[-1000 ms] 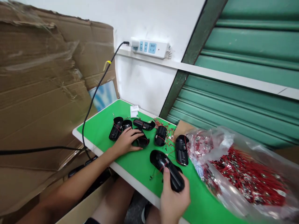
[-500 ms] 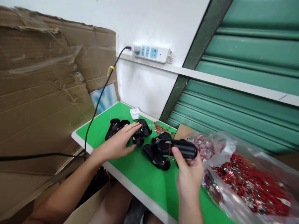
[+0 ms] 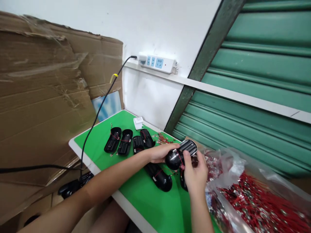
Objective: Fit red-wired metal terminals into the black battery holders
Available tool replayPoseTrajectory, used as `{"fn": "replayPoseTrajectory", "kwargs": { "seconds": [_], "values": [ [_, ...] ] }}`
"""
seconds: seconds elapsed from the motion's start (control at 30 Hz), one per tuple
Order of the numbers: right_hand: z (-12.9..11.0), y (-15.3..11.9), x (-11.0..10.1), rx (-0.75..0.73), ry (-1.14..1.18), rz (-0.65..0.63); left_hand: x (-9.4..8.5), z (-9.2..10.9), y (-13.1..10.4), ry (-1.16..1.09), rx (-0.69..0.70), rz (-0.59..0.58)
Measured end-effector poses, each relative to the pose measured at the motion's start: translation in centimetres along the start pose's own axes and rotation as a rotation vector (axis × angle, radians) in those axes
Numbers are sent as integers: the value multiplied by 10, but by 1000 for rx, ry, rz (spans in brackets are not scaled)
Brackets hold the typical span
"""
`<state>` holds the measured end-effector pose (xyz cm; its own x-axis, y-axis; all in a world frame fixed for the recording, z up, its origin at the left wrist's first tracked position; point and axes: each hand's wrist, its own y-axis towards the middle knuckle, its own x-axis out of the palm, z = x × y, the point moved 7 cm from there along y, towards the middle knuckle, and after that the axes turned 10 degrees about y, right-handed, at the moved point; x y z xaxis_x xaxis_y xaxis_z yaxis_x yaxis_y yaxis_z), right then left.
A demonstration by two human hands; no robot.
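A black plastic housing (image 3: 173, 160), with a rounded end, a ribbed slotted part and a thin red wire across it, is held above the green table top between both hands. My left hand (image 3: 160, 153) grips its left side, with some fingers hidden behind it. Closed on its right side is my right hand (image 3: 196, 170), thumb on the front. Beneath them a similar black housing (image 3: 161, 179) lies on the table, and another is partly covered by my right hand. Farther left lie more black housings (image 3: 124, 142) with red wires.
Loose red wires with metal ends (image 3: 162, 138) lie near the back edge. A clear plastic bag (image 3: 225, 161) full of red wires stands at the right. A black cable (image 3: 97, 113) runs from the power strip (image 3: 159, 63) past the table's left end. Cardboard (image 3: 43, 90) stands left.
My left hand has moved right from above the left-hand housings to the held one. The held housing has turned, its slotted part now showing. The view has shifted slightly.
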<state>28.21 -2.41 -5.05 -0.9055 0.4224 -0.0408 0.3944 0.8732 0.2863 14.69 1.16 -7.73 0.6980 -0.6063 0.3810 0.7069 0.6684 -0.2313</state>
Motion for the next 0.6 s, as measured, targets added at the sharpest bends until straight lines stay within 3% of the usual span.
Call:
{"fn": "replayPoseTrajectory", "kwargs": {
  "seconds": [0.07, 0.13, 0.23, 0.37, 0.5, 0.6],
  "values": [
    [1, -2, -5, -21, 1, 17, -1, 0, -6, -21, 54, -31],
    [7, -5, -1, 60, 108, -41, -5, 2, -9, -17, 81, -20],
    [9, -12, 7, 118, 186, -101, -16, 9, -11, 53, 214, 129],
    [3, -18, 3, 52, 212, 53, -17, 19, -22, 387, 405, 306],
    [1, -25, -5, 47, 264, 177, -1, 19, -31, 587, 448, 233],
    [-9, -30, -10, -71, 156, 190, 8, 21, -36, 668, 479, 213]
  ]
}}
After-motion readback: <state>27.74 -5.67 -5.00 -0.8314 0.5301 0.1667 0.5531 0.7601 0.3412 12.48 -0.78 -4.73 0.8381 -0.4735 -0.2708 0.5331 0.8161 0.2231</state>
